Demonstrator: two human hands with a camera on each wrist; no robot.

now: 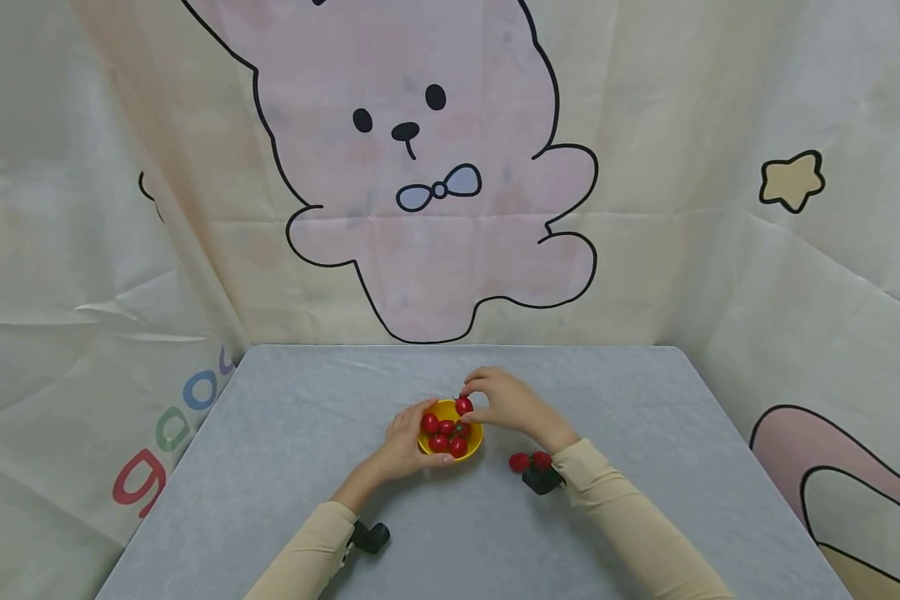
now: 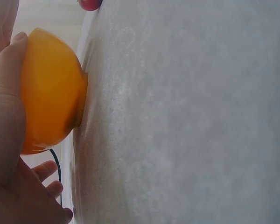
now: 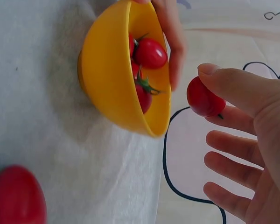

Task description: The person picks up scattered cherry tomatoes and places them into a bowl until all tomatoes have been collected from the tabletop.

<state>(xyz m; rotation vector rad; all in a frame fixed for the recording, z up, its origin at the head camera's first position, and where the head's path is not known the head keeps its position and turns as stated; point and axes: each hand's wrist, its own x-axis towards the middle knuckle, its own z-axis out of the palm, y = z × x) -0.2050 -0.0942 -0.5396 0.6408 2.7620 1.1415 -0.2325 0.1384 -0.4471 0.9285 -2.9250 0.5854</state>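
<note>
A small yellow bowl [image 1: 425,447] stands on the table with several red cherry tomatoes [image 1: 438,442] in it, some with green stems. My left hand [image 1: 405,442] grips the bowl by its rim, thumb on the near side and fingers round the far left. In the left wrist view the bowl's outer wall [image 2: 53,93] fills the space beside the thumb. Above the bowl's far right rim, my right hand [image 1: 506,404] pinches one cherry tomato [image 3: 204,97] between thumb and index finger, while its other fingers stay spread apart.
Loose cherry tomatoes [image 1: 520,462] lie on the grey table [image 1: 307,417] right of the bowl, close to the right wrist's black camera [image 1: 542,479]. Another black camera [image 1: 371,538] sits at the left wrist. A printed cloth [image 1: 645,208] hangs behind the table.
</note>
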